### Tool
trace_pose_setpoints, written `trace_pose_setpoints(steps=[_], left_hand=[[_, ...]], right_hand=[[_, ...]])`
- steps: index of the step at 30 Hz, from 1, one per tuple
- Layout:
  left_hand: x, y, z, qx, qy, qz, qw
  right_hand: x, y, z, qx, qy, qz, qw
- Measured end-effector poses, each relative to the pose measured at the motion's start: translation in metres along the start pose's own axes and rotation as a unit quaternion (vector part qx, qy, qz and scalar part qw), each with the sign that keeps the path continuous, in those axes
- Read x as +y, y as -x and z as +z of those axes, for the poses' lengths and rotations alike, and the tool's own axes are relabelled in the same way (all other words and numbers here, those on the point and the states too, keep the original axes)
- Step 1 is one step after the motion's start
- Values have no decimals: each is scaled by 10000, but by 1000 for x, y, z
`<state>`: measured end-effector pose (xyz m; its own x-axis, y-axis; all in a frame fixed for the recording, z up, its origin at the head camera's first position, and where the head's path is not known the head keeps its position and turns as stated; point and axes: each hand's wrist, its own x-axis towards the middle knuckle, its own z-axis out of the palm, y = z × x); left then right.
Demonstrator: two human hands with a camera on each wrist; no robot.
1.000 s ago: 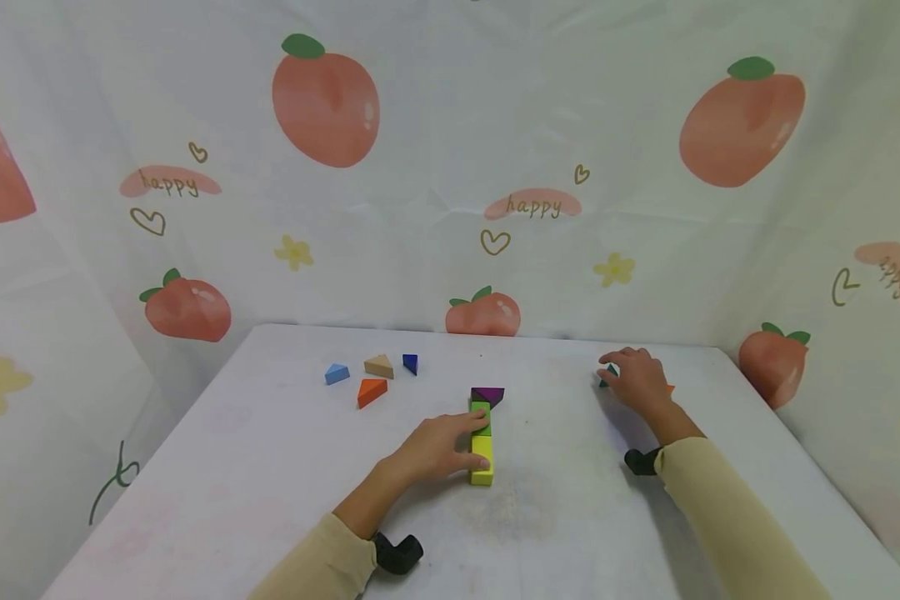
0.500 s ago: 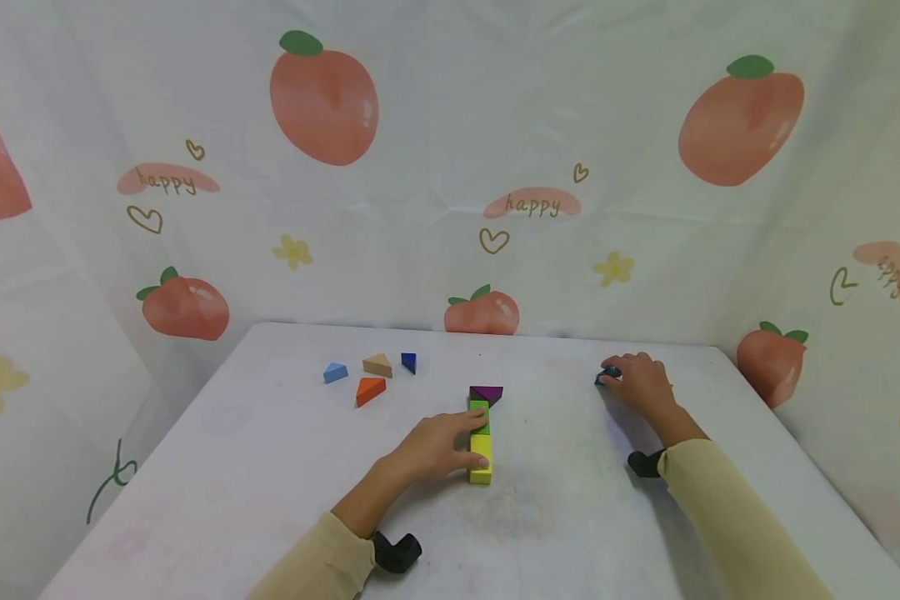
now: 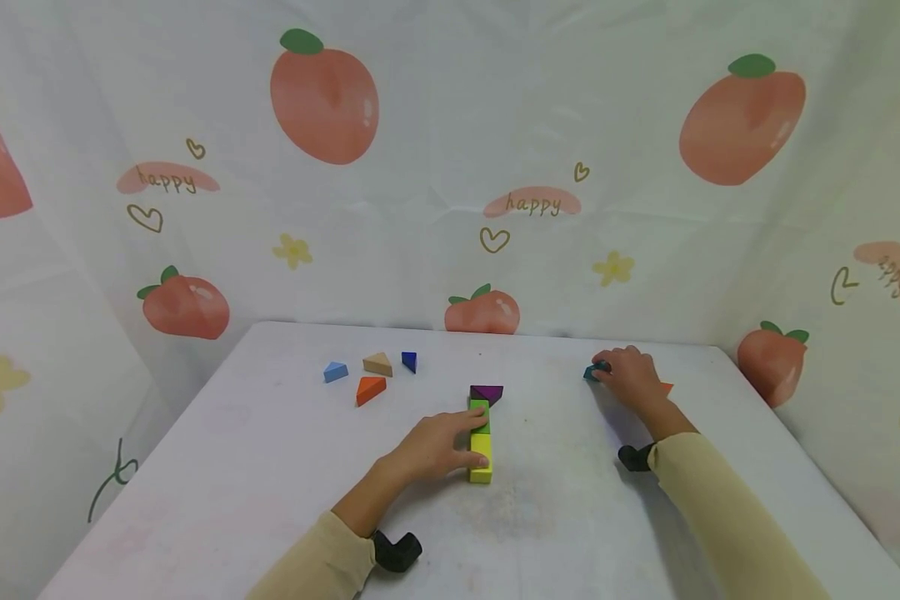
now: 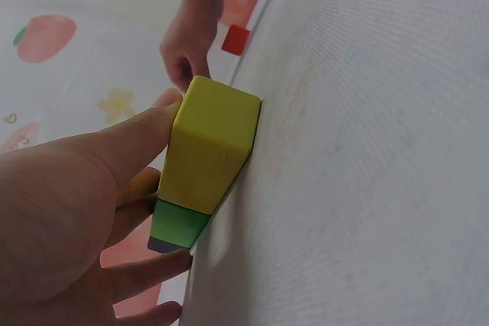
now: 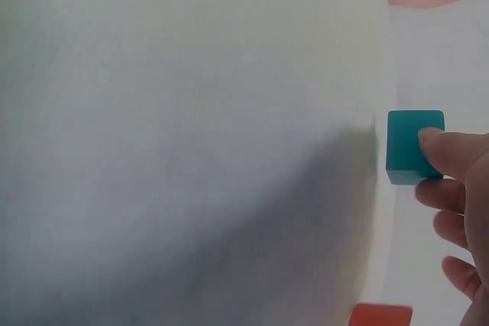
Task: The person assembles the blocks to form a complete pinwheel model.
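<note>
In the head view, my left hand (image 3: 431, 446) rests against a row of blocks at the middle of the table. Its index finger lies on the green block (image 3: 477, 410) and its thumb touches the yellow block (image 3: 480, 477); the fingers are mostly straight. A purple triangular block (image 3: 487, 392) adjoins the green one's far end. Toward the table's back right, my right hand (image 3: 632, 377) pinches a small teal block (image 5: 405, 143) between thumb and fingers. The right wrist view has it raised off the tabletop. Part of that block is covered by the fingers.
Several triangular blocks lie at the back left: light blue (image 3: 336, 372), natural wood (image 3: 378, 364), orange (image 3: 371, 390) and dark blue (image 3: 409, 361). Another orange block (image 3: 667, 388) sits partly behind my right hand. A printed cloth (image 3: 412, 208) hangs beyond the white table (image 3: 270, 475).
My right hand has closed its thumb and fingers on the teal block and shifted it slightly left. The left hand and the row of blocks have stayed put.
</note>
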<state>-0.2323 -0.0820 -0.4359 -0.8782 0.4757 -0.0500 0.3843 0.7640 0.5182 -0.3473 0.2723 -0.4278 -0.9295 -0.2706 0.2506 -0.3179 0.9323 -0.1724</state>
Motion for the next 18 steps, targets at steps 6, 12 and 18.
trace_pose_setpoints(steps=[6,12,18], left_hand=[[0,1,-1,16,27,-1,10000],[0,1,-1,-3,69,3,10000],[0,1,0,22,66,30,10000]], right_hand=[[-14,-9,-1,-58,-35,83,9999],[-27,-18,0,15,-74,14,10000],[-45,-26,1,135,-141,-53,9998]])
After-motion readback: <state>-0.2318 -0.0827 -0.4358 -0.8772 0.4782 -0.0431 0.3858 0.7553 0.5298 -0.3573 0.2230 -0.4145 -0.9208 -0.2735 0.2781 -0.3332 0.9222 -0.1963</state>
